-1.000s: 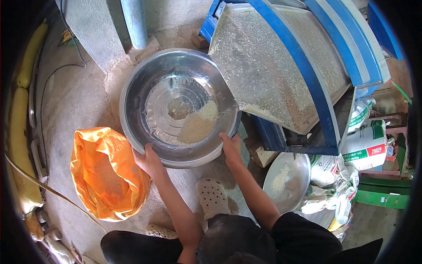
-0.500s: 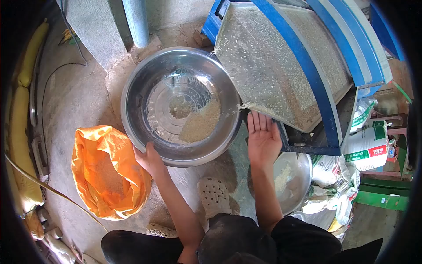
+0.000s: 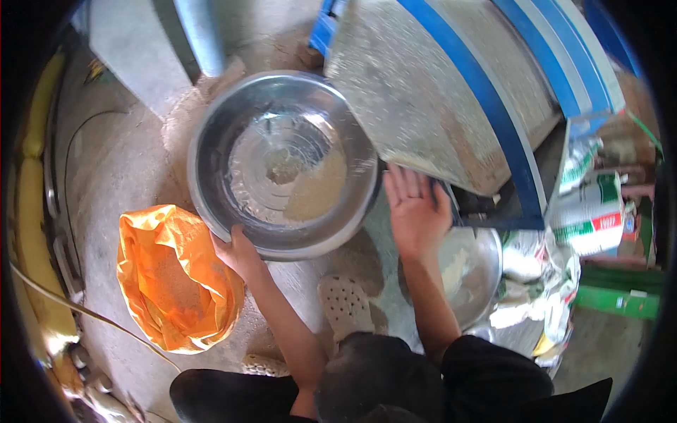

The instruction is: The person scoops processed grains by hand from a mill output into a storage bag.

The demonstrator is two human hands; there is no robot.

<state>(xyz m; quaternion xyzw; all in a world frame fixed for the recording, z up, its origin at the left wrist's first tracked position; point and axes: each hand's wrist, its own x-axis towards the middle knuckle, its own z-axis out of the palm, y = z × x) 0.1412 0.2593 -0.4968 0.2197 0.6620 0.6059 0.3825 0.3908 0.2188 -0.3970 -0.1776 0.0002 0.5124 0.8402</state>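
Note:
A wide steel basin [image 3: 215,218] with pale grains [image 3: 317,190] heaped on the right side of its floor is in front of me. My left hand [image 3: 242,255] grips its lower-left rim, thumb over the edge and the other fingers largely hidden. Palm up and fingers extended, my right hand [image 3: 417,211] is empty beside the basin's right edge. Its fingertips are just below the lip of a sloping metal tray [image 3: 416,92] in a blue-framed machine [image 3: 472,77]. Grains are scattered on the tray, and its lower corner reaches the basin's rim.
An orange sack [image 3: 176,275] stands open left of the basin. A second metal basin [image 3: 476,275] with pale grains lies partly under the machine. Printed bags [image 3: 585,211] are piled at right. A cable [image 3: 92,314] crosses the floor at left, and a concrete pillar [image 3: 134,56] stands behind.
The view has shifted slightly and is blurrier. My right hand has moved a little up and left, closer to the basin's rim. My left hand keeps its grip.

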